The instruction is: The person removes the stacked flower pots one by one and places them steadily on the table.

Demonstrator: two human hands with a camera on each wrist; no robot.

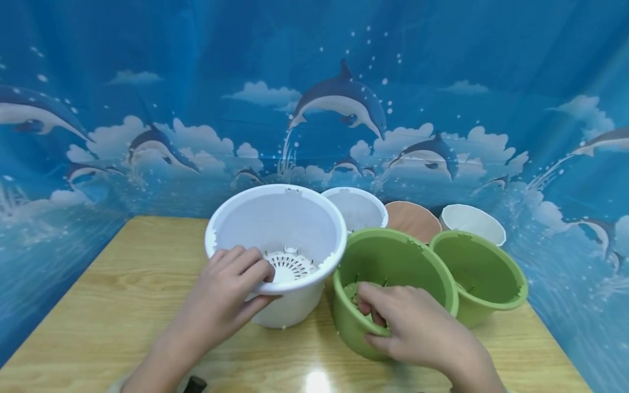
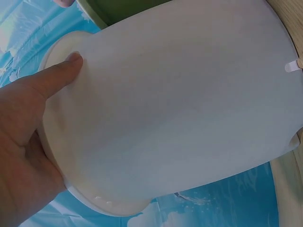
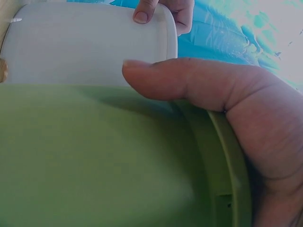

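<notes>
A large white plastic pot point(image 1: 295, 303) with a slotted bottom stands on the table, left of centre. My left hand point(image 1: 228, 289) grips its front rim, fingers curled over the inside and thumb along the outer wall; the thumb on the white wall point(image 2: 165, 104) shows in the left wrist view. To the right is a green pot point(image 1: 354, 327), also with holes in its bottom. My right hand point(image 1: 410, 322) holds its near rim, fingers inside and thumb outside. In the right wrist view the thumb lies over the green wall point(image 3: 104, 156).
Behind the two held pots stand a smaller white pot point(image 1: 356, 204), a terracotta-coloured pot point(image 1: 413, 218) and another white pot point(image 1: 472, 221). A second green pot point(image 1: 484, 267) is at the right. A dolphin-print curtain point(image 1: 314, 82) borders the wooden table point(image 1: 123, 284). A small dark object point(image 1: 195, 384) lies at the front.
</notes>
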